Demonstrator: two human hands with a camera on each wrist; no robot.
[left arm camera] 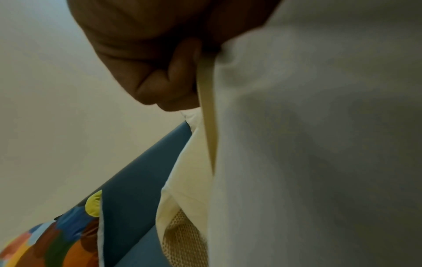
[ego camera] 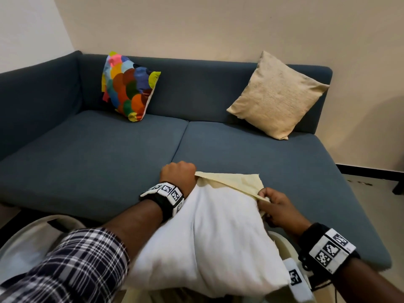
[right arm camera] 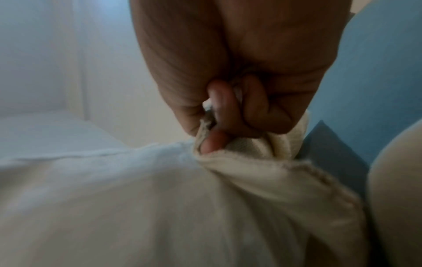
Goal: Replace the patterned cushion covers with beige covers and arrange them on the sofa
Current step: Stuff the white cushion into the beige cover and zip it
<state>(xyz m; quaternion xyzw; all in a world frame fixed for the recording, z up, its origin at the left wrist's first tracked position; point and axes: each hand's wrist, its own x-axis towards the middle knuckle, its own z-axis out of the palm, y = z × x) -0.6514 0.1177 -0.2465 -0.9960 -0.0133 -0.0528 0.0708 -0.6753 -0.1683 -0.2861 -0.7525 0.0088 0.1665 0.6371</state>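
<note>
A bare white cushion insert point(ego camera: 214, 241) lies at the sofa's front edge, its far end inside a pale beige cover point(ego camera: 236, 182). My left hand point(ego camera: 178, 173) is fisted on the cover's left edge point(left arm camera: 206, 108). My right hand point(ego camera: 277, 209) pinches the cover's right edge point(right arm camera: 239, 153) against the insert point(right arm camera: 114, 198). A patterned multicolour cushion point(ego camera: 129, 86) leans on the backrest at the left, also seen in the left wrist view point(left arm camera: 57, 240). A beige-covered cushion point(ego camera: 277, 95) leans at the right.
The blue-grey sofa point(ego camera: 98, 154) spans the view, with a left armrest and a wall behind. A cream fabric bag or basket point(ego camera: 32, 241) sits at the lower left by my checked sleeve. Tiled floor shows at the right.
</note>
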